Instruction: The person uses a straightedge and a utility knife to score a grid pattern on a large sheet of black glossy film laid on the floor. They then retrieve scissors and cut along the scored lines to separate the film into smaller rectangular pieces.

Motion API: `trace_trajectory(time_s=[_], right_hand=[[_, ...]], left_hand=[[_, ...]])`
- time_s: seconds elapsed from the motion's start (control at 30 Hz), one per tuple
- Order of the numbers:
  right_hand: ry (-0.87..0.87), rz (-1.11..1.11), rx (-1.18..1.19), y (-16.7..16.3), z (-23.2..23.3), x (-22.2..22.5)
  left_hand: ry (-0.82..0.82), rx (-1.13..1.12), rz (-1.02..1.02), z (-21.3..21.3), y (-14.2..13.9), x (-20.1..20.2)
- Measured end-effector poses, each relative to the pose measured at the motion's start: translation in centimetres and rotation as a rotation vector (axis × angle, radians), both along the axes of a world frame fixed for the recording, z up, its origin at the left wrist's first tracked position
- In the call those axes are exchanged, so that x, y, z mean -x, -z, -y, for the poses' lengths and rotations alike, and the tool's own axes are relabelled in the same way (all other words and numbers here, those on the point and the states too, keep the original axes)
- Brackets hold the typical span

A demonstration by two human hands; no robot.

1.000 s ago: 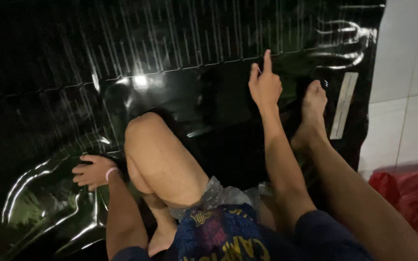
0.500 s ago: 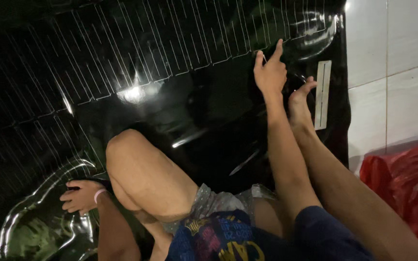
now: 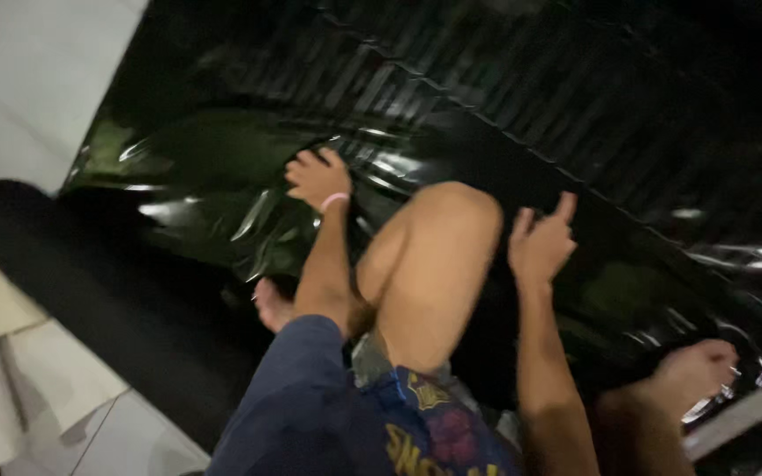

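1. A glossy black plastic sheet (image 3: 504,106) is spread over the floor and fills most of the view; it lies under and around both hands, creased and shining where light hits it.
2. The left hand (image 3: 315,176) rests palm down on the sheet, fingers spread flat against a wrinkled patch; it grips nothing that can be seen. A thin pink band (image 3: 335,200) circles its wrist.
3. The right hand (image 3: 540,242) is open with the fingers loosely raised and the forefinger pointing up; it holds nothing, and whether it touches the sheet cannot be told.
4. Between the two hands rises the person's bent bare knee (image 3: 438,247).
5. Below the left hand a bare foot (image 3: 271,304) sits on the sheet; to the right of the right hand, lower down, the other foot (image 3: 694,375) rests on it too.
6. Left of the left hand the sheet runs to a dark rolled part (image 3: 72,273), with pale floor tiles (image 3: 63,388) beyond.
7. A white strip (image 3: 738,419) lies just beside the right foot.
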State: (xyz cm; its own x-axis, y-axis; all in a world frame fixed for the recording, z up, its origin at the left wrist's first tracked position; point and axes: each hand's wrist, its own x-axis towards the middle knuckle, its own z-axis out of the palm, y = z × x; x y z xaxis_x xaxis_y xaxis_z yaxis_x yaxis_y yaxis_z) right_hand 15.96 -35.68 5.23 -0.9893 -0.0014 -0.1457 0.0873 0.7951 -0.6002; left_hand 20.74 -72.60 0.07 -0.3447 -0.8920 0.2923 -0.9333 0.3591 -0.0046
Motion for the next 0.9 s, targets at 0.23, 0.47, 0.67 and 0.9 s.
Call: trace_trajectory(time_s=[0.23,0.47,0.67,0.9], right_hand=[[-0.246,-0.187,-0.034,3.8,14.4,-5.5],[-0.056,-0.181,-0.173,7.7,16.7,-5.3],[-0.13,-0.309,-0.38,8.7,16.3,-5.2],[-0.086,-0.201,-0.429,9.7,15.7,-5.5]], left_hand=[[0.02,-0.258,-0.375,2.6,1.5,-2.0],[0.448,-0.356,-0.72,22.9,0.6,-2.2],[0.399,-0.653,-0.169,36.5,-0.2,-1.8],[0.485,-0.489,-0.114,40.0,4.5,0.3]])
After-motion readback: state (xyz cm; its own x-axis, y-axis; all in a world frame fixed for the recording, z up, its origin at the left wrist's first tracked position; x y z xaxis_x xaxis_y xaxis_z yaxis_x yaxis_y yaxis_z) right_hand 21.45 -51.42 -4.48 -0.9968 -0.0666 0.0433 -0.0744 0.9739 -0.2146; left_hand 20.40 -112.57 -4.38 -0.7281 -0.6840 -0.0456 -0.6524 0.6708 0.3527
